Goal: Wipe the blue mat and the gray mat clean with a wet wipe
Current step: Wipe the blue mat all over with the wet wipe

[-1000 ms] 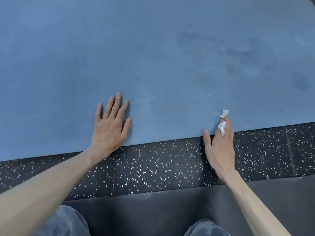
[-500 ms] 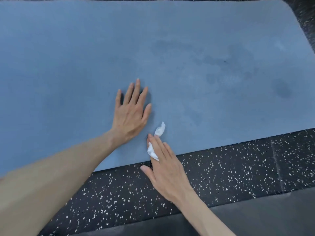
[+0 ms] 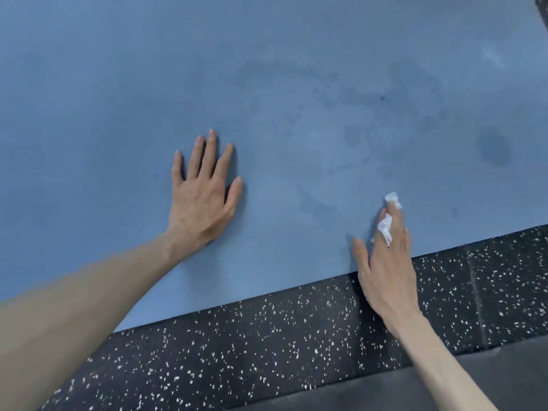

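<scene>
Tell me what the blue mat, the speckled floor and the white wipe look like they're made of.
Blue mat: probably foam or rubber, matte, thin edge, dark damp-looking patches. Speckled floor: looks like black rubber flooring with white flecks. Wet wipe: thin white crumpled fabric or paper, under the right hand fingers.

Gym: speckled rubber flooring [image 3: 267, 351], mats.
</scene>
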